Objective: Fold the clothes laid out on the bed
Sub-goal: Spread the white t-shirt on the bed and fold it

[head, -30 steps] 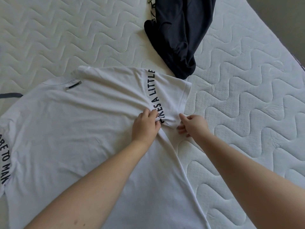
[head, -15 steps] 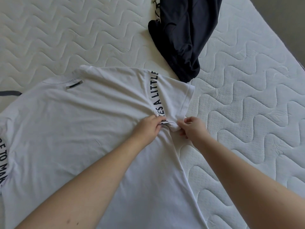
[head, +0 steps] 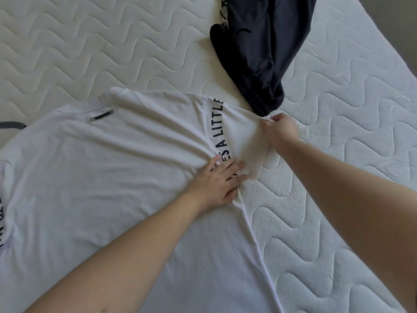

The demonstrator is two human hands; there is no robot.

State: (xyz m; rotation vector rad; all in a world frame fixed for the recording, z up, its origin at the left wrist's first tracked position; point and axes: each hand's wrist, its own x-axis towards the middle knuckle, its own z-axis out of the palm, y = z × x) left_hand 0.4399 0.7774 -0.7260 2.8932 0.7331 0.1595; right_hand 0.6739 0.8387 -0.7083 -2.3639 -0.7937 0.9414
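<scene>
The left hand (head: 217, 181) presses flat, fingers straight, on the white cotton T-shirt (head: 112, 177) at its right armpit; the right hand (head: 282, 132) pinches the sleeve hem, beside dark navy trousers (head: 255, 53) on the quilted white mattress (head: 338, 154).

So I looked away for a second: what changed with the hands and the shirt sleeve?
The right hand moved from the armpit out to the sleeve hem, pinching it and drawing it outward. The left hand let go its pinch and now presses flat at the armpit. The white shirt body and dark garment stayed put.
</scene>
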